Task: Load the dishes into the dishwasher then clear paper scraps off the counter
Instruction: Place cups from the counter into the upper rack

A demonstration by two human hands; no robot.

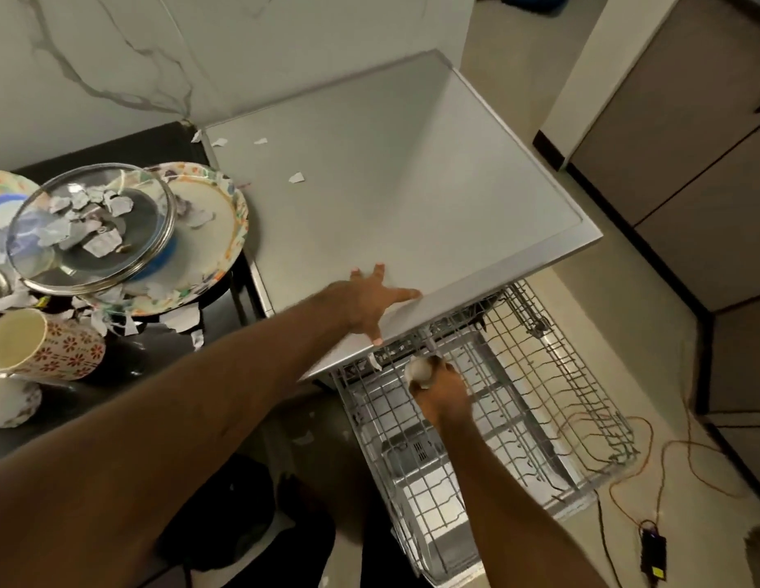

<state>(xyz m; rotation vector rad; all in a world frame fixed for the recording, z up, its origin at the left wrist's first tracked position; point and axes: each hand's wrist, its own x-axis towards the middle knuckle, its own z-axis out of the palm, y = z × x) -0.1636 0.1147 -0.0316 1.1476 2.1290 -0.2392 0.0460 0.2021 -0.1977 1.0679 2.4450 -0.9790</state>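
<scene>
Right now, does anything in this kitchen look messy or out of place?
Yes. Torn paper scraps lie scattered on the grey counter, and more are piled around the glass lid, which sits tilted over the floral plate. An orange cable loops loose across the floor beside the dishwasher rack.

The left grip (365, 301) lies flat, fingers spread, on the near edge of a pale grey flat desk (391, 197). Just nearer, the right grip (440, 388) curls round a small white rounded object (418, 370) over the pulled-out grey wire dishwasher rack (539, 375). At left, on a black desk (166, 142), a round metal-rimmed glass lid (89, 224) rests tilted on a floral-rimmed plate (219, 214) — torn white paper scraps (296, 177) strewn about. A cream red-flowered mug (51, 348) lies on its side.
</scene>
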